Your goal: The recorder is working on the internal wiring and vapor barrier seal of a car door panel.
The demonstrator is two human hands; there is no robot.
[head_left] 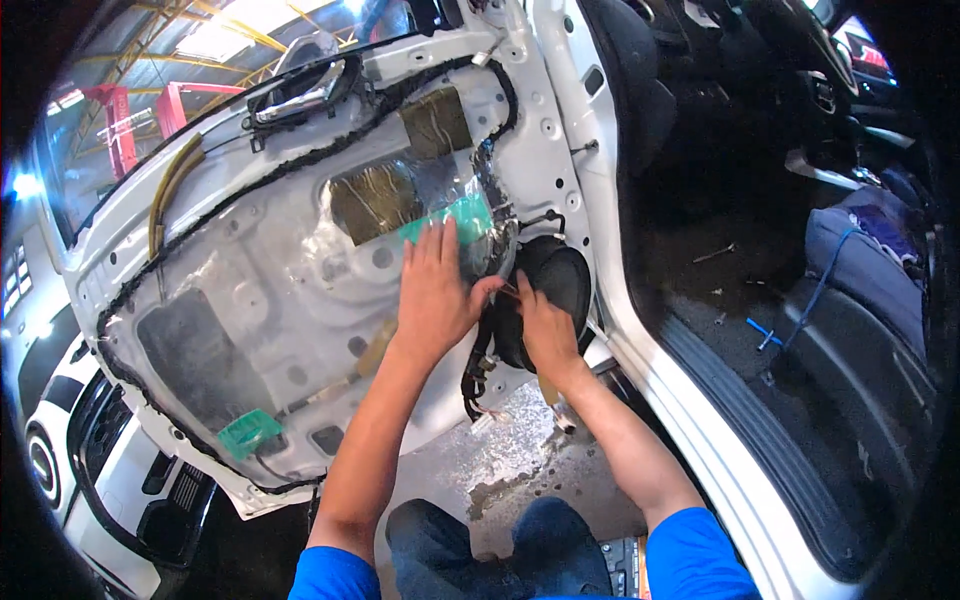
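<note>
We lay our left hand (437, 290), fingers slightly spread, over likely flimsy film (300, 260), best held by its far green tape (470, 214), our right hand's (545, 325) grip unclear.

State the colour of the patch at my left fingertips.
The patch is teal-green, shown best in the head view.

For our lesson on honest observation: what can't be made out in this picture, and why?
All in the head view:
Whether the right hand grips anything: its own fingers cover the spot, and details are too small.
The full outline of the round black part: partly behind the right hand.
The upper green strip's lower-left part: covered by the left hand.
The dark object: cut off by the lower edge.
The slim piece in the car: too small to identify.
</note>
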